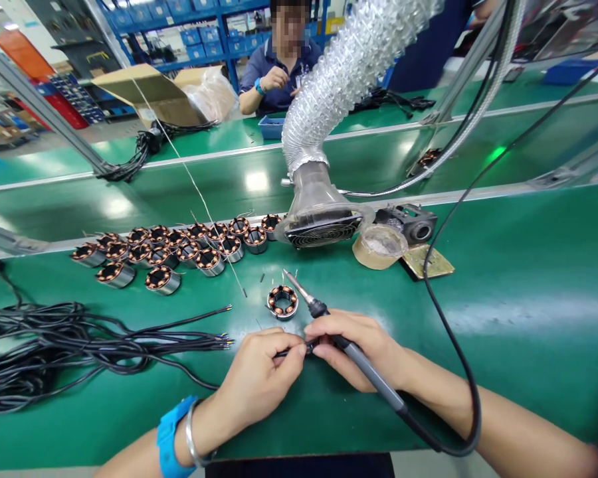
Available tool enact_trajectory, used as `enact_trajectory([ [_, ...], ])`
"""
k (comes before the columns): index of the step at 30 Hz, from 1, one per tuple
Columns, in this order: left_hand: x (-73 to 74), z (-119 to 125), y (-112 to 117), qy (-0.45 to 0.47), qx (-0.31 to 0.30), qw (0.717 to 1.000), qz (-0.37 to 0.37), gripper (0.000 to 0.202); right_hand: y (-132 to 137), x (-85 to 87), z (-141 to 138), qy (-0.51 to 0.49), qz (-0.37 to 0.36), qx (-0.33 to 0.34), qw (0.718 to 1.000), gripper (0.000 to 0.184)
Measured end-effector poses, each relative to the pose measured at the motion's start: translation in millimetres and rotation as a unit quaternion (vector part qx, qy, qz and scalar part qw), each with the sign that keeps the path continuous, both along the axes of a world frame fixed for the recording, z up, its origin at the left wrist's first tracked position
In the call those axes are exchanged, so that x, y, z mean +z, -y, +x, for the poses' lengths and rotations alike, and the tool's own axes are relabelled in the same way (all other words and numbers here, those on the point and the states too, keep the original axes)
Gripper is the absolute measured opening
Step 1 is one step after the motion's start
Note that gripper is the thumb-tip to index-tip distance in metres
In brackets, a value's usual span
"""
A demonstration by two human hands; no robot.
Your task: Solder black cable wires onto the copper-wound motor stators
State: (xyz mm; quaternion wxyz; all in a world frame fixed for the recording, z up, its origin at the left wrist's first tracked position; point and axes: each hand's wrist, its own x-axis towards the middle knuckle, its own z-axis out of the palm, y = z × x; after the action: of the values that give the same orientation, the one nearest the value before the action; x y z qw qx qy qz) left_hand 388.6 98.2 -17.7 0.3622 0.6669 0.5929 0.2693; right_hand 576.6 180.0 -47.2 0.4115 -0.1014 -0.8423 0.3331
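My left hand (264, 372) pinches a black cable (282, 354) near its end, thumb against forefinger. My right hand (361, 348) holds a soldering iron (369, 372) slantwise, its metal tip pointing away to the upper left. The right fingertips also meet the cable's end, close to the left thumb. Just beyond the hands a motor stator (282, 302) with copper windings lies on the green bench, and the iron's tip is above and beside it. The cable's wire ends are mostly hidden by my fingers.
Several more stators (209, 261) stand in rows at the back left. Black cables (104, 345) lie bundled at the left. A fume extractor (323, 222) hangs ahead, beside a round tub (380, 245) and a solder tray (431, 261). A person (284, 73) sits opposite.
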Motion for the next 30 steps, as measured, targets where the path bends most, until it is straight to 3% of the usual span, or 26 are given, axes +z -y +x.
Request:
enact_trajectory([
  [5,-1.9,1.8,1.6,-0.013,0.008,1.0,0.013,0.023,4.8,4.5,-1.3,0.021,0.001,-0.017,1.0,0.03],
  [11,4.7,10.8,24.3,-0.02,-0.013,0.999,0.022,0.013,21.5,-4.0,-7.8,0.025,0.044,-0.108,0.993,0.026],
  [14,14.2,8.2,30.9,0.024,-0.044,0.999,-0.015,0.034,23.9,-8.4,-9.1,0.027,0.067,-0.137,0.988,0.028],
  [17,18.4,-10.1,17.3,0.053,-0.067,0.996,-0.035,0.038,17.9,-8.0,-4.7,0.019,0.097,-0.132,0.986,0.03],
  [19,13.7,-27.4,-0.2,0.064,-0.001,0.998,-0.024,0.036,13.2,-6.9,0.7,0.029,0.103,-0.13,0.986,0.033],
  [22,-2.9,-48.1,-25.2,0.072,0.155,0.985,0.009,0.035,11.8,-6.2,7.3,0.055,0.092,-0.129,0.986,0.034],
  [23,-8.5,-51.5,-30.7,0.071,0.172,0.982,-0.002,0.037,13.0,-6.2,8.6,0.057,0.091,-0.119,0.987,0.032],
  [27,-15.6,-47.2,-33.1,-0.004,0.102,0.993,-0.063,0.039,16.6,-6.8,10.2,0.048,0.055,-0.051,0.996,0.029],
  [30,-6.0,-38.5,-24.4,-0.039,0.037,0.996,-0.068,0.036,10.6,-8.5,9.4,0.048,0.034,-0.107,0.992,0.028],
])
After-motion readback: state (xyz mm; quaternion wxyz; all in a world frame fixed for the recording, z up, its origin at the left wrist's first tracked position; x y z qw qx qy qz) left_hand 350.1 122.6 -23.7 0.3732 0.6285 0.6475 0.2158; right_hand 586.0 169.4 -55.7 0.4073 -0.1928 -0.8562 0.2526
